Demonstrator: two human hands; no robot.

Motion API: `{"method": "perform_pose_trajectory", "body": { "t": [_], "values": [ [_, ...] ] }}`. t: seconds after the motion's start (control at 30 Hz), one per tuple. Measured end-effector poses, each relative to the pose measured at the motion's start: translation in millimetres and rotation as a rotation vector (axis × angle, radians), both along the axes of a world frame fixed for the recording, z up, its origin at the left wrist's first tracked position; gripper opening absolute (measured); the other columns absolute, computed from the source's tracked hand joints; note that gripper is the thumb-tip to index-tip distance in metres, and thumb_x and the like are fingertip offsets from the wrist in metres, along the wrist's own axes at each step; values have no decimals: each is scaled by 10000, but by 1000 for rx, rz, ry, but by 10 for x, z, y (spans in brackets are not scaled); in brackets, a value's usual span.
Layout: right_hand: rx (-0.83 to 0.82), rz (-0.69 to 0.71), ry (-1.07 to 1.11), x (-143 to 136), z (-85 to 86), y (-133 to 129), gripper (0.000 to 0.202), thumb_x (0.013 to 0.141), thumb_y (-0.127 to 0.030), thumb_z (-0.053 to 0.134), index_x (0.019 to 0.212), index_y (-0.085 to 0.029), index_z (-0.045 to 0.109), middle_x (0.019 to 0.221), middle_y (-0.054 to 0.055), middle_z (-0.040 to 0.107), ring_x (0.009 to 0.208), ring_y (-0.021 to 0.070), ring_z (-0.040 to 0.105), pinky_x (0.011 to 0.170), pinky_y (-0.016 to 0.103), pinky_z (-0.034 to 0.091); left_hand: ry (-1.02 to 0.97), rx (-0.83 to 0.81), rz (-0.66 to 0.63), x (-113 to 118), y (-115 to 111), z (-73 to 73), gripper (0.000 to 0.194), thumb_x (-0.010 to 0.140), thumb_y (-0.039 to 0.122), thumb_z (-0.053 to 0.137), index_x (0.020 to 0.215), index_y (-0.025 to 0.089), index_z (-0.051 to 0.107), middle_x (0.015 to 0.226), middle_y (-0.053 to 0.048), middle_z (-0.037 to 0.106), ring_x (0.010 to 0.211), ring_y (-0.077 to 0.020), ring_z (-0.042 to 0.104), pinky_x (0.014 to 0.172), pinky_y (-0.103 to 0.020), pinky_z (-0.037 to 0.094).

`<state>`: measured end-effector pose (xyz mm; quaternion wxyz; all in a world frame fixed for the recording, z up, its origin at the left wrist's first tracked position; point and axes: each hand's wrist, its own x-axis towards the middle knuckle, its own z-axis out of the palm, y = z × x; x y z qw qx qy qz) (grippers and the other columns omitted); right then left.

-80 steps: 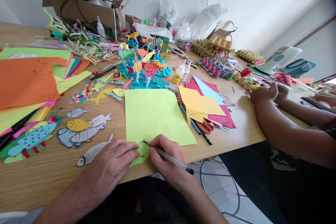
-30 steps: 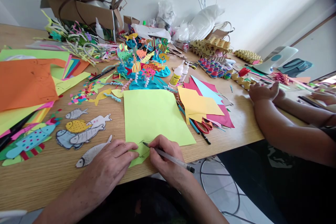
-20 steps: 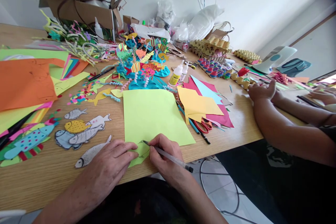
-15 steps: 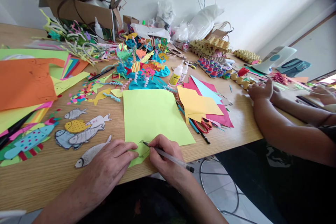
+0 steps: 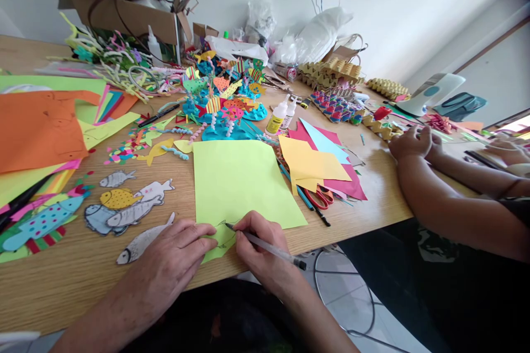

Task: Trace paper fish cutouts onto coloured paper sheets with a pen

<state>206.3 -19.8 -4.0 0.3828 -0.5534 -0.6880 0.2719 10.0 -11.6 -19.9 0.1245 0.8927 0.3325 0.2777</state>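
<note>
A sheet of lime-green paper lies at the table's front edge, with a few dark outline strokes near its lower side. My right hand grips a pen, its tip touching the paper by the drawn lines. My left hand lies flat on the paper's lower left corner, fingers stretched towards the pen tip. Left of that hand are paper fish cutouts: a white one partly behind my wrist, a yellow one and several grey ones in a cluster.
Orange paper and dotted fish lie at the left. Yellow paper, red scissors and glue bottles stand or lie to the right. Blue fish decorations sit behind. Another person's arms rest on the table at right.
The view has shifted very slightly. Both hands and the pen stay in nearly the same place on the paper.
</note>
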Motion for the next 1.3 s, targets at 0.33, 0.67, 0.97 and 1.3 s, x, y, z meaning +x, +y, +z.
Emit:
{"method": "perform_pose_trajectory", "body": {
  "t": [0.33,0.67,0.97,1.3],
  "values": [
    [-8,-20,-3,-21,-45,-4,77,746,-155,488,714,-197,543,524,-63,473,461,82,400,468,186,308,6,1,4,-3,-2,4,292,927,97,368,1016,221,616,1087,-12,625,990,-173,523,898,-297,397],
    [-101,-66,275,48,15,-17,59,755,-232,489,734,-196,530,486,-63,455,431,89,371,426,198,298,-8,-8,10,-65,-4,65,259,918,124,398,1023,227,611,1073,-14,643,969,-152,579,895,-274,439],
    [-7,-18,186,22,78,-135,57,789,-195,489,759,-190,536,533,-54,485,460,90,411,440,192,303,-19,53,31,-190,-159,126,282,925,89,382,1054,219,598,1024,-5,641,991,-137,567,917,-235,426],
    [71,85,16,-151,-28,-70,64,769,-156,497,739,-192,542,555,-42,520,486,97,457,494,191,356,21,96,19,-79,-173,90,296,975,115,332,1056,169,611,1015,-39,619,969,-162,518,884,-276,420]
  ]
}}
